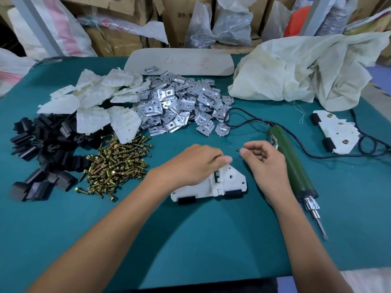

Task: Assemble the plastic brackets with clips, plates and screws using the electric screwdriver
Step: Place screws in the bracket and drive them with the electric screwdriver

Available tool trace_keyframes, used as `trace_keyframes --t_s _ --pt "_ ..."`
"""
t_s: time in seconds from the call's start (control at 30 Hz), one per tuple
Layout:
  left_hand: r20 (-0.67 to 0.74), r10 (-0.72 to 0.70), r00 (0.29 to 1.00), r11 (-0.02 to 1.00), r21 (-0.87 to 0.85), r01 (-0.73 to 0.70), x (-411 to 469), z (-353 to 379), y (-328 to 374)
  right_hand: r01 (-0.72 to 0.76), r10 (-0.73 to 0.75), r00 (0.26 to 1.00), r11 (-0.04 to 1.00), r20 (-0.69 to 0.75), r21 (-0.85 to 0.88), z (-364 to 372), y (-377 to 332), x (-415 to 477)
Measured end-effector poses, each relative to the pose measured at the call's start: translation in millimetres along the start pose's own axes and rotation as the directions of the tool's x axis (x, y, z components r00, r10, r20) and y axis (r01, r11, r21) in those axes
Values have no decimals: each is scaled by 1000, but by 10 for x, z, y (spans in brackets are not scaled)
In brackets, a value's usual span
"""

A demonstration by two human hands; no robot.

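A white plastic bracket [230,182] with two black clips on its near edge lies on the green table [190,240] in front of me. My left hand [194,163] rests on the bracket's left part, fingers bent over it. My right hand [264,157] hovers just right of the bracket and pinches a brass screw [238,150] between thumb and forefinger. The green electric screwdriver [294,166] lies on the table right of that hand, bit pointing toward me.
Piles sit at the left and back: black clips [40,151], brass screws [114,163], white brackets [101,102], metal plates [179,106]. A finished bracket [336,132] lies far right by the cord. A crumpled white sack [306,68] fills the back right.
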State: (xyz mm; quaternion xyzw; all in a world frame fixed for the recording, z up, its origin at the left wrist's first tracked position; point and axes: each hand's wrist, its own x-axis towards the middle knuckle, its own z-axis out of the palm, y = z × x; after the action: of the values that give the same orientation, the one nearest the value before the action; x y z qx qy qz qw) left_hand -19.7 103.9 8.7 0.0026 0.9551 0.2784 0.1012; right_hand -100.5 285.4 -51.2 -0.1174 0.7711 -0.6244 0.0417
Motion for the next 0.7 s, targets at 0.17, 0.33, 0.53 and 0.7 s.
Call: trace_keyframes --t_s 0.17,0.33,0.53,0.7 --pt "-111 -37 993 999 -33 33 -137 -161 -225 4 -5 1000 999 21 32 -8 -50 -50" --pt "-214 -156 964 987 -5 158 -611 -368 -688 19 -21 998 999 57 40 3 -64 -88" --pt "-95 -171 981 971 150 184 -856 -182 -791 30 -34 997 997 64 66 31 -96 -107" --pt "-190 -164 968 929 300 216 -755 -111 -693 76 -79 991 997 112 32 -26 -120 -167"
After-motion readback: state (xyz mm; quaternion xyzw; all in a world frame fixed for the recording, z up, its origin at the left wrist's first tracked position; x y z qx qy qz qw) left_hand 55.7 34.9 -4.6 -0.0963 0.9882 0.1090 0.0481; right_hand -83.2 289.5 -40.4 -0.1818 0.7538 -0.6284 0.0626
